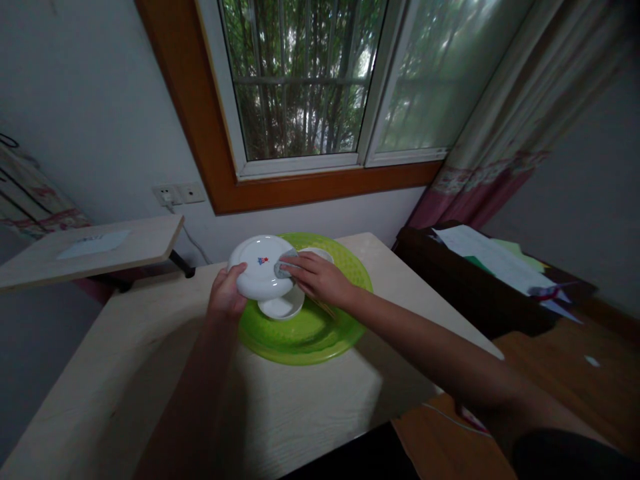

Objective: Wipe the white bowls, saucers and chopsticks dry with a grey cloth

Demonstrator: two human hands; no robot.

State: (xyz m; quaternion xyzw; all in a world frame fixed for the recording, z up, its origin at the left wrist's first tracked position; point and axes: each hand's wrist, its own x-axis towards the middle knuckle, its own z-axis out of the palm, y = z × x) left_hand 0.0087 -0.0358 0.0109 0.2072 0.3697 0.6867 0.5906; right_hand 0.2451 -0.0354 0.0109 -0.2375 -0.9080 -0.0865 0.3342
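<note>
My left hand (227, 292) grips the near left edge of a white plate (260, 263), its thumb on the underside, which faces me and bears a small red and blue mark. With my right hand (320, 275) I press a grey cloth (285, 265) against the plate's right side, fingers closed over it. Below them lies a large green basin (305, 347) on the table. Inside it, a white bowl (281, 307) sits partly under the plate, and another white dish (320, 254) shows behind my right hand. Thin sticks, perhaps chopsticks (324, 307), lie partly hidden under my right wrist.
The pale wooden table (300, 407) carries a raised shelf (150, 240) with a paper at the left. Beyond the basin are a wall and a window (305, 87). To the right, papers (495, 257) rest on a dark piece of furniture.
</note>
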